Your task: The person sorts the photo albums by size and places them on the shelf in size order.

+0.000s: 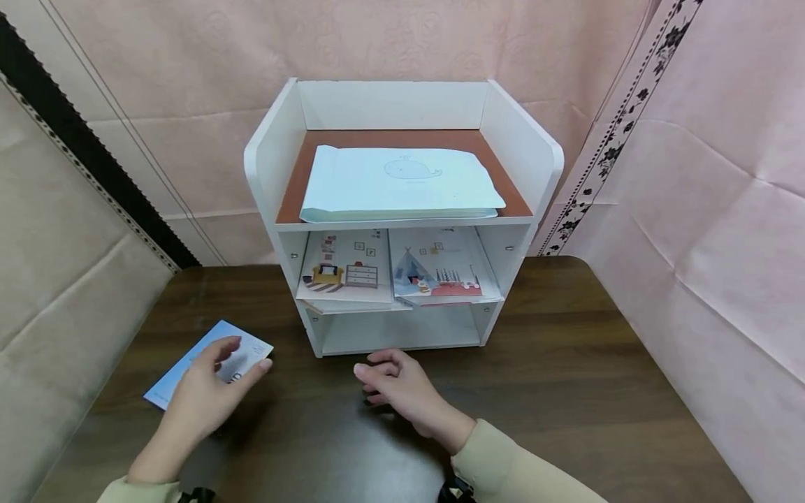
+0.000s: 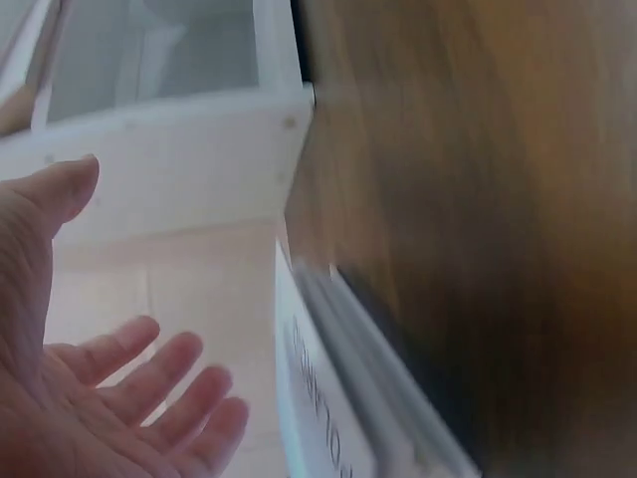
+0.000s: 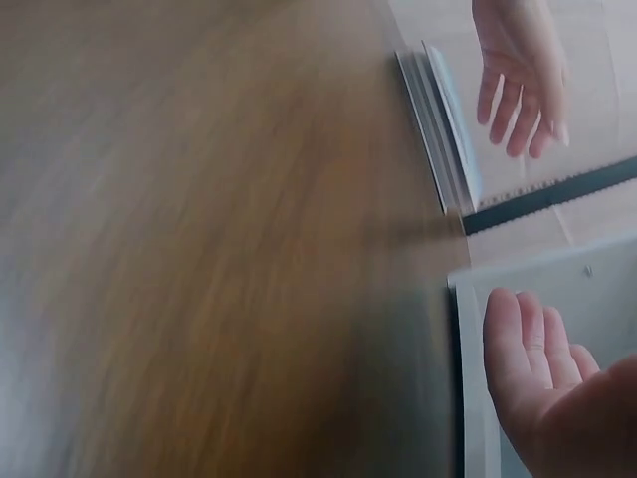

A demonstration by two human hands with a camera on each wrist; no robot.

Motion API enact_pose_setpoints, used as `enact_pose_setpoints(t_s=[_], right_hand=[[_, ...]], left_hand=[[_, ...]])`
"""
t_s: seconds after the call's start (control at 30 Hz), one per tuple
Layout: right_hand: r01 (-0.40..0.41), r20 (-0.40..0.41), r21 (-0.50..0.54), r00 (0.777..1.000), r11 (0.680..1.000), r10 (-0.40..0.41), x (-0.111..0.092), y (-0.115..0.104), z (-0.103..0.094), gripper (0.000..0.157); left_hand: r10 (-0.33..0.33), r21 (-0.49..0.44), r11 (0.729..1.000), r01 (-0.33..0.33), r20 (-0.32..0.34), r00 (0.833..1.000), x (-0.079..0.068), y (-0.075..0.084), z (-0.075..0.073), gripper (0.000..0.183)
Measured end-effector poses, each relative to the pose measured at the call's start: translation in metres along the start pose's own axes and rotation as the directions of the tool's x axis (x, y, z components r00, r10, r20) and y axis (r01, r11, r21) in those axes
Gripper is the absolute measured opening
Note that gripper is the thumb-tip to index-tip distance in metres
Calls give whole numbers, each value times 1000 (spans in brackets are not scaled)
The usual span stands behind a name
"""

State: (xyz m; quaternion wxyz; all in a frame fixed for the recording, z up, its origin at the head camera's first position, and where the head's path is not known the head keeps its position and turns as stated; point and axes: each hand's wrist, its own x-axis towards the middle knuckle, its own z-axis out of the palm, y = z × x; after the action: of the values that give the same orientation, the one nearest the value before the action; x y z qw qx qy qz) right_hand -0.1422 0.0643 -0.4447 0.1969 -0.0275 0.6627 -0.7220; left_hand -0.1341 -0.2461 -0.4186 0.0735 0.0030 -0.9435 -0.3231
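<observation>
My left hand (image 1: pixel 210 391) hovers over a small stack of blue-and-white booklets (image 1: pixel 172 377) lying at an angle on the table's left side. Its thumb and fingers are spread apart, and the left wrist view has the stack (image 2: pixel 358 398) beside the fingers with a gap between. In front of the white shelf (image 1: pixel 270 161), my right hand (image 1: pixel 405 395) is held just above the table, fingers loosely bent and holding nothing. The right wrist view sets those fingers (image 3: pixel 532 349) by the shelf's bottom front edge.
Pale blue sheets with a whale drawing (image 1: pixel 405 192) lie on the shelf's brown top level. Two piles of illustrated books, left (image 1: pixel 346 251) and right (image 1: pixel 440 258), fill the middle level. Cloth walls (image 1: pixel 711 209) enclose the dark wooden table (image 1: pixel 566 391).
</observation>
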Motion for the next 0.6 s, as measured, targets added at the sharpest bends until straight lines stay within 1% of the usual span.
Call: enact_pose_setpoints(t_s=[0.1, 0.2, 0.3, 0.37, 0.47, 0.53, 0.6], right_hand=[[-13, 8, -2, 1000, 1000, 13, 4, 1, 13, 62], [-24, 7, 15, 1000, 1000, 24, 8, 4, 26, 63], [-27, -8, 42, 1000, 999, 27, 12, 7, 39, 62], [-24, -25, 61, 999, 998, 25, 15, 9, 47, 61], [-17, -49, 87, 999, 996, 21, 19, 9, 60, 59], [-21, -57, 104, 998, 994, 27, 20, 10, 67, 60], [-37, -62, 124, 997, 992, 45, 21, 10, 73, 60]], left_hand=[[-18, 30, 999, 19, -33, 999, 6, -12, -7, 89], [-39, 65, 997, 42, -49, 998, 13, -22, -11, 95], [-82, 120, 989, 87, -47, 996, 19, -34, -13, 103], [-119, 161, 979, 125, -47, 992, 22, -43, -14, 107], [-179, 213, 960, 181, -31, 983, 25, -56, -15, 113], [-206, 235, 950, 203, -12, 978, 26, -63, -16, 115], [-224, 249, 945, 212, 23, 974, 27, -67, -17, 115]])
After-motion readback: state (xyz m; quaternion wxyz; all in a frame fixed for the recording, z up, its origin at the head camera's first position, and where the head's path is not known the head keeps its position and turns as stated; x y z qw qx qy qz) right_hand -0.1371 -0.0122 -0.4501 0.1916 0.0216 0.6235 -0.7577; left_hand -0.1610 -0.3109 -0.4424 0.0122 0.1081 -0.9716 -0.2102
